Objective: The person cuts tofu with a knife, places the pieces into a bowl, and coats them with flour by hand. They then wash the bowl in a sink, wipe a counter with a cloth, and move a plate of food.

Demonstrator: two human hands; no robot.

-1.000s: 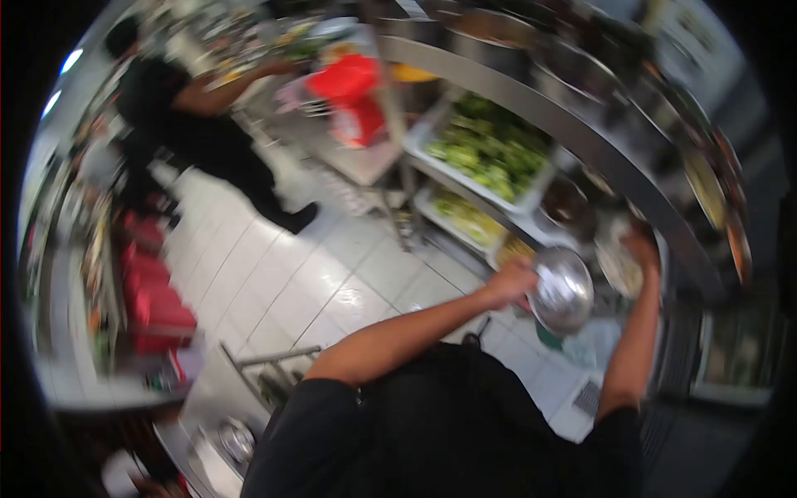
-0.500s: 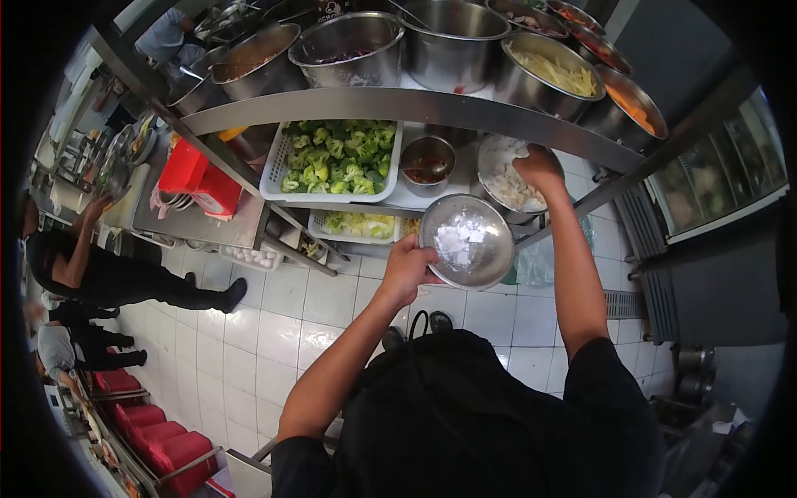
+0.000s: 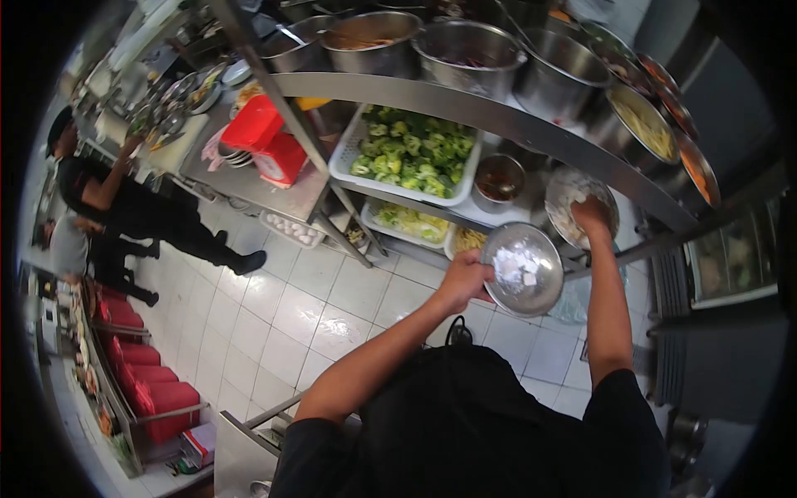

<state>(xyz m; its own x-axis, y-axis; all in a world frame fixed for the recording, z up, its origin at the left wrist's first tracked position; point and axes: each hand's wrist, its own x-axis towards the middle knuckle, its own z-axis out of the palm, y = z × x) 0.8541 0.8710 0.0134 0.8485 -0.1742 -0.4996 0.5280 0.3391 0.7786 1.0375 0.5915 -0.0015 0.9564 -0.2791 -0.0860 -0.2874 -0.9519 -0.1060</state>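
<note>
My left hand grips the rim of a shallow metal bowl, thumb over the edge. White powder, with a few small pale lumps, lies in this tilted bowl. Farther right, my right hand reaches down into a second metal bowl on the shelf, among pale, white-coated pieces. Its fingertips are hidden, so whether they grasp a piece does not show. Beside that bowl stands a small metal pot holding dark reddish sauce.
A white basket of broccoli sits on the shelf, above a tray of chopped pale greens. Metal pots line the upper shelf behind its steel edge. A red scale and a co-worker are at left.
My view has swung left, so the shelf and bowls appear farther right. The left hand keeps hold of the powder bowl, and the right hand remains inside the other bowl.
</note>
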